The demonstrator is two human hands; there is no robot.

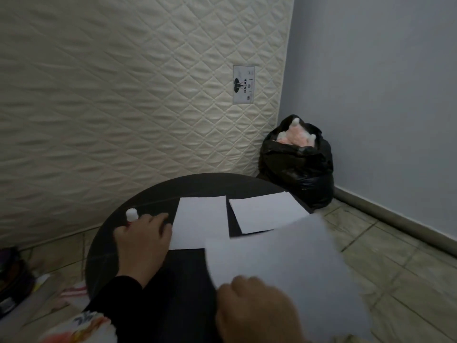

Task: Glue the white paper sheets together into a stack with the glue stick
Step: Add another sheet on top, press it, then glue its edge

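Pinching a loose white sheet [284, 263] in right hand [254, 308]; left hand [143, 233] reaches glue stick [131, 215], grip unclear; sheet could land skewed.

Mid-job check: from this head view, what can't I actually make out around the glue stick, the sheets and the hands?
- White-capped glue stick: body hidden behind the left hand; contact unclear.
- Large white paper sheet in the right hand: motion-blurred, and it covers the table's near right part.
- Right hand: fingers hidden under that sheet, wrist cut by the bottom edge.
- Glue on either flat white sheet: not discernible.
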